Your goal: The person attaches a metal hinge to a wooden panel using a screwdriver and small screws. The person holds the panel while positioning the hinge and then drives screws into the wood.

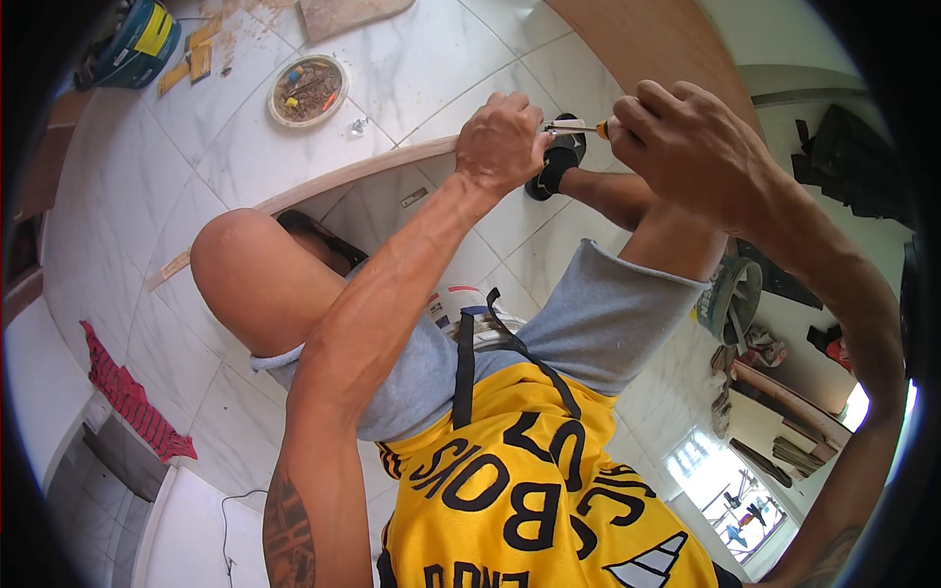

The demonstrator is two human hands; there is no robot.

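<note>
My left hand (500,145) is closed on the far end of a long, narrow wooden strip (377,165), which slants down to the left past my knee. My right hand (676,142) grips a screwdriver (602,129) by its orange-yellow handle, most of it covered by my fingers. The thin metal shaft points left toward the strip's end, beside my left thumb. A small pale metal-looking piece (564,126) shows there, too small to make out. Whether the tip touches a screw cannot be seen.
On the tiled floor stands a round tub (308,91) of screws and small bits. Farther left are a blue-green bucket (137,44) and yellow-handled tools (199,59). A curved brown panel (637,49) rises ahead. Another bucket (730,299) stands right; a red striped cloth (132,397) lies left.
</note>
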